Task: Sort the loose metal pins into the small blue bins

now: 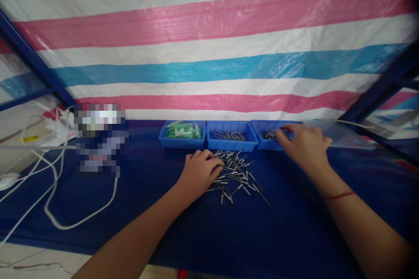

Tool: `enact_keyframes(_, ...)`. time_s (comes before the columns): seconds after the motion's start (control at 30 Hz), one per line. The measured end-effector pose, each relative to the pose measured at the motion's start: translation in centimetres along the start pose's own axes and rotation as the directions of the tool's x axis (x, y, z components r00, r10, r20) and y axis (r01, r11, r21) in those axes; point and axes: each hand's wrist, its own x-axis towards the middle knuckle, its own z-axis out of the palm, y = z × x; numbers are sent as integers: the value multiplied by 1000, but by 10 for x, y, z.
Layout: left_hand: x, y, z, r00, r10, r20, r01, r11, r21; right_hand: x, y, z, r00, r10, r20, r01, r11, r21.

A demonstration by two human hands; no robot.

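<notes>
A loose pile of silver blind rivets [240,174] lies on the dark blue table. At the pile's left edge my left hand [200,170] rests with bent fingers; its thumb and forefinger are apart over the rivets. My right hand [306,146] is above the right-hand blue bin [270,144], thumb and forefinger curled together near its rivets. Whatever those fingertips hold, if anything, I cannot see. More rivets lie in the middle blue bin [232,144]. Green-and-white small parts [183,130] in clear plastic fill the left blue bin [181,143].
White cables [60,222] loop over the table's left side, near a blurred-out patch [98,135]. A clear plastic sheet [347,136] lies right of the bins. Striped tarpaulin [209,65] hangs behind, between dark blue frame posts [376,91].
</notes>
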Motion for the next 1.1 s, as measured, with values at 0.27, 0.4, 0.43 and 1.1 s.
enact_keyframes(0.27, 1, 1, -2, 1000, 22, -9, -22, 999, 46, -19, -39, -8, 974, -224, -27, 225, 951, 214)
enact_keyframes(0.4, 1, 1, -4, 999, 43, 15, -43, 998, 37, -30, -57, -14, 937, -350, -12, 336, 888, 314)
enact_keyframes(0.43, 1, 1, -4, 999, 46, 20, -47, 998, 42, -32, -60, -15, 928, -373, -4, 353, 873, 336)
enact_keyframes(1.1, 4, 1, -4, 996, 1, -84, -11, 994, -111, -46, -79, -23, 856, -511, 77, 407, 758, 509)
